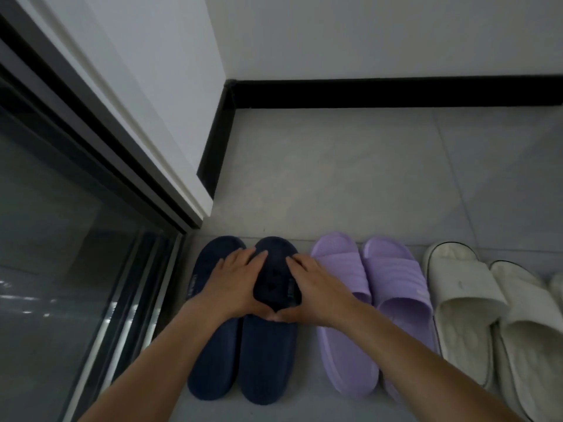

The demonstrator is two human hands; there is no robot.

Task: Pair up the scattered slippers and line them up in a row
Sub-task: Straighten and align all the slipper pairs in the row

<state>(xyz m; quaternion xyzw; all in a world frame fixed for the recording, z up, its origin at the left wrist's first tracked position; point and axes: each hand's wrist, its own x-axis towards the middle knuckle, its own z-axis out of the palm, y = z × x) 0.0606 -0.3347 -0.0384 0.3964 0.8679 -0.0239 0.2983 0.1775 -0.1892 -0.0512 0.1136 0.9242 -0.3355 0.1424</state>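
1. Pressing on the dark blue pair, both hands lie flat with fingers fairly straight and spread, closed round nothing. The left hand [236,280] rests across the strap of the left navy slipper [213,345], fingertips reaching onto its neighbour. The right hand [316,287] rests on the outer side of the right navy slipper [271,354]. The thumbs meet at the rear edge of that slipper's strap, so the hands frame it between them.
2. Under the hands, the two navy slippers lie side by side and touching, toes pointing away from the person. The right one sits slightly nearer the person at the heel.
3. Just beside the right hand lies a lilac pair [396,287], matched, side by side, toes the same way.
4. Farther out past the right hand sits a white pair [463,300], also matched, angled a little and set somewhat nearer the person.
5. At the far edge beyond the white pair a pale sliver [558,284] shows; what it is cannot be told.
6. Out past the left hand stands a glass sliding door [61,269]. Ahead of the fingertips lie grey floor tiles [335,178] and a black skirting board [365,94].
7. The task looks nearly finished: three pairs are matched and form a row. What seems left is levelling the navy pair, perhaps squaring the white one, and whatever lies out of view.
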